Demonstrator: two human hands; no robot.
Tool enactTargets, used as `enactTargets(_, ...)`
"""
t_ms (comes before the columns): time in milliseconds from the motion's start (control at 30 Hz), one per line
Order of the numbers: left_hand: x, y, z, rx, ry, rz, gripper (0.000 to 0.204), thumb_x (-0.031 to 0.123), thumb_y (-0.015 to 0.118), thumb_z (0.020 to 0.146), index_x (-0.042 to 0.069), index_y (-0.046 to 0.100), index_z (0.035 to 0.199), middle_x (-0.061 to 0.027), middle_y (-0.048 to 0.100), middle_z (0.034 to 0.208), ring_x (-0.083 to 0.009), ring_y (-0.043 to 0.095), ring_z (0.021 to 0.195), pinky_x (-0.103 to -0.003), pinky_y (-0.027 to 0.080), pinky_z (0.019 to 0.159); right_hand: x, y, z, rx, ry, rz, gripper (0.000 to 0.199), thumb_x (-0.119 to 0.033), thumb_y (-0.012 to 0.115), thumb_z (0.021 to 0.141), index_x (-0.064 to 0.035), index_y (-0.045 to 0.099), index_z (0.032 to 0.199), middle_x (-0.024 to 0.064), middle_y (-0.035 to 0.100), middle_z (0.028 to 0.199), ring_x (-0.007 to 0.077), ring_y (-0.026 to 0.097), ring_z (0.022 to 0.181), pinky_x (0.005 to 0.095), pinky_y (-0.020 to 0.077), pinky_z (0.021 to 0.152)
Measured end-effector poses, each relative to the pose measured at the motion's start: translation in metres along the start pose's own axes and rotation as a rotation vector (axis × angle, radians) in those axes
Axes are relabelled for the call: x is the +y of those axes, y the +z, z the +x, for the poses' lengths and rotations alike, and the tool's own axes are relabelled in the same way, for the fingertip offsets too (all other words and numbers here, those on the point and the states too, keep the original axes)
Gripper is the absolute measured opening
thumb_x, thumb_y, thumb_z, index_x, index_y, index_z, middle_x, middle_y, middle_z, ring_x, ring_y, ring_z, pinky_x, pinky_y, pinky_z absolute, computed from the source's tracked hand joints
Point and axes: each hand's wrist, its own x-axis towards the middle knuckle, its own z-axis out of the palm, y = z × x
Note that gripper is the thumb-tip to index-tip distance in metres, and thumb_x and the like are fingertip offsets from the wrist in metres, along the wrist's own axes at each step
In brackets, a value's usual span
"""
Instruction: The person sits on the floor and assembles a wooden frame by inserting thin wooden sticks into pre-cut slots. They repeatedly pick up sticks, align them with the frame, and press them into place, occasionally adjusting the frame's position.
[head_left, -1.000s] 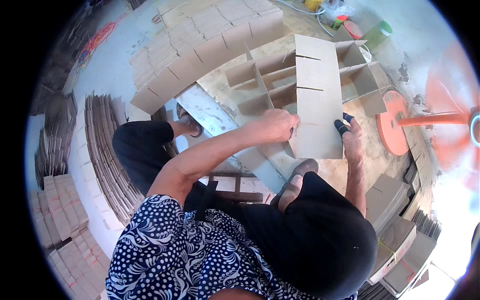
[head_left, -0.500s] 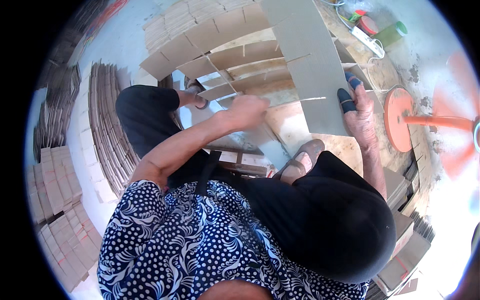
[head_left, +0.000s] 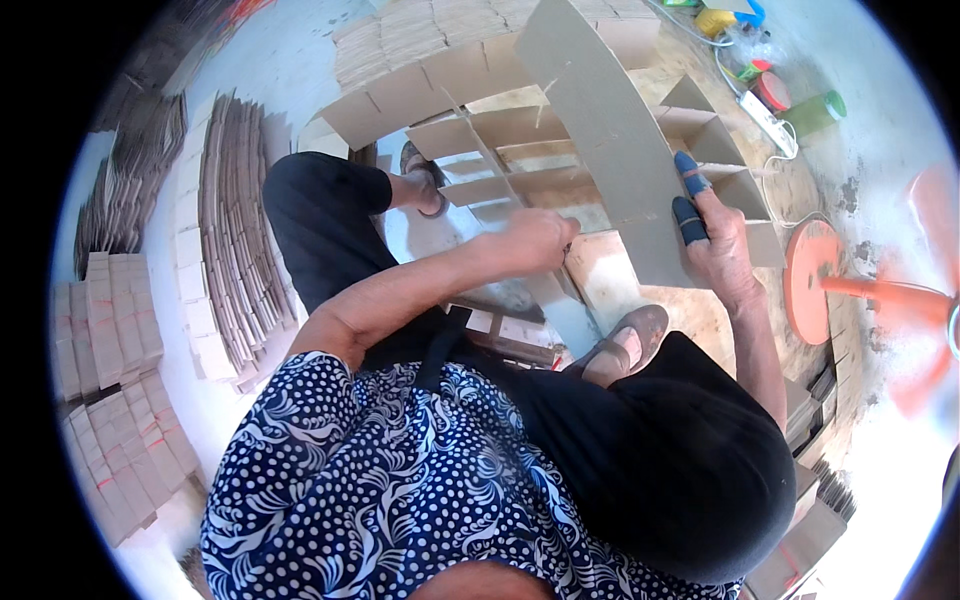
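A grey-brown slotted cardboard panel (head_left: 612, 140) stands tilted in front of me. My right hand (head_left: 725, 255) grips its right edge, with dark covers on two fingers lying against the board. Narrower cardboard strips (head_left: 520, 125) cross one another beside the panel in an open grid, and more cells (head_left: 705, 140) show past its right side. My left hand (head_left: 540, 240) is closed by the near end of a long cross strip (head_left: 485, 150), left of the panel's lower part. Whatever its fingers hold, if anything, is hidden.
Stacked flat cardboard (head_left: 430, 55) lies at the far side. Upright cardboard bundles (head_left: 225, 240) and tied stacks (head_left: 115, 340) stand on the left. A white power strip (head_left: 768, 122), a green container (head_left: 818, 113) and an orange fan (head_left: 885, 285) are on the right.
My left hand has moved right and slightly nearer, away from the strips' crossing. The panel leans more in my right hand, which keeps its grip. The whole view has shifted a little.
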Motion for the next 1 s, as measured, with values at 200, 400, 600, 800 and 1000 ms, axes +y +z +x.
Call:
enactTargets(200, -0.004, 0.001, 0.0, 0.001, 0.035, -0.002, 0.02, 0.01, 0.059, 0.07, 0.007, 0.062, 0.09, -0.0174, 0.066, 0.084, -0.0368, 0.064, 0.085, -0.048, 0.051, 0.071, -0.006, 0.002, 0.001, -0.094, 0.05, -0.037, 0.053, 0.006, 0.054, 0.082, -0.007, 0.049, 0.133, 0.0244, 0.063, 0.098, 0.0237, 0.065, 0.087, 0.0294, 0.0488, 0.079)
enactTargets(400, -0.005, 0.003, 0.0, -0.01, 0.049, -0.031, 0.019, 0.012, 0.059, 0.073, 0.007, 0.062, 0.09, -0.0163, 0.066, 0.084, -0.0367, 0.064, 0.084, -0.048, 0.051, 0.071, -0.007, 0.024, 0.007, -0.125, -0.009, -0.108, 0.062, 0.006, 0.056, 0.075, -0.0107, 0.049, 0.135, 0.0222, 0.061, 0.077, 0.0328, 0.063, 0.069, 0.0332, 0.05, 0.069)
enactTargets(600, -0.01, 0.006, -0.001, 0.024, 0.073, -0.023, 0.017, 0.017, 0.058, 0.077, 0.006, 0.065, 0.089, -0.0158, 0.067, 0.086, -0.0362, 0.065, 0.083, -0.048, 0.051, 0.071, -0.013, 0.058, 0.016, -0.131, -0.082, -0.385, 0.057, -0.011, 0.064, 0.075, -0.0096, 0.051, 0.13, 0.0211, 0.059, 0.109, 0.034, 0.058, 0.102, 0.0431, 0.0446, 0.088)
enactTargets(800, -0.006, 0.0, 0.002, 0.004, 0.043, 0.053, 0.017, 0.01, 0.06, 0.07, 0.004, 0.065, 0.085, -0.0168, 0.067, 0.08, -0.0362, 0.065, 0.08, -0.046, 0.051, 0.07, -0.016, 0.091, 0.003, -0.253, -0.128, -0.545, 0.063, -0.015, 0.065, 0.072, -0.011, 0.047, 0.133, 0.0171, 0.054, 0.121, 0.0349, 0.057, 0.104, 0.0493, 0.0431, 0.091)
enactTargets(1000, -0.006, 0.001, 0.002, 0.058, 0.052, 0.031, 0.013, 0.012, 0.058, 0.072, 0.004, 0.063, 0.08, -0.0192, 0.066, 0.08, -0.0391, 0.064, 0.08, -0.05, 0.05, 0.069, 0.005, 0.077, -0.005, -0.036, 0.033, -0.251, 0.066, -0.001, 0.057, 0.071, -0.0102, 0.043, 0.135, 0.02, 0.063, 0.072, 0.0396, 0.062, 0.067, 0.0476, 0.0493, 0.06)
